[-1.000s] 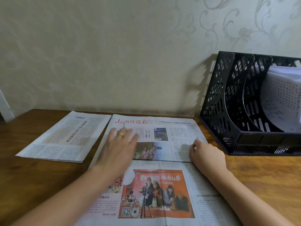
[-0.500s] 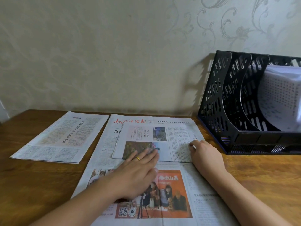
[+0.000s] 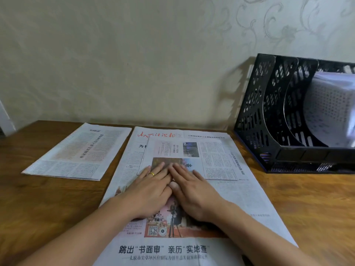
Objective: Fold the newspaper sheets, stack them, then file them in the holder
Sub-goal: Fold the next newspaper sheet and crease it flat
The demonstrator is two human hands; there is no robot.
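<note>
Head camera view, looking forward and down at a brown wooden table [image 3: 48, 204] set against a pale wall with a faint floral pattern [image 3: 134, 54].

A large newspaper sheet [image 3: 240, 198] lies open and flat in the middle of the table, running from the wall side toward the viewer. It has a red masthead at the far end and a bold black headline near the bottom of the picture. On its far half lies a smaller folded sheet [image 3: 211, 160], flat, with columns of print and small photos.

Both hands rest palm down at the near edge of the folded sheet, side by side and touching. The left hand [image 3: 151, 189] has its fingers straight and close together, with a gold ring [image 3: 152, 174] on one finger. The right hand [image 3: 192, 191] also lies flat, fingers straight, fingertips on the folded sheet. Neither hand grips or pinches anything; both press flat on the paper.

To the left, apart from the open sheet, another folded newspaper [image 3: 76, 152] lies flat on the table, turned at a slight angle.

At the right, against the wall, stands a black perforated file holder [image 3: 255, 116] with several upright dividers. White printed paper [image 3: 330, 112] curls inside one of its right-hand compartments. The holder stands just beside the far right corner of the open sheet.
</note>
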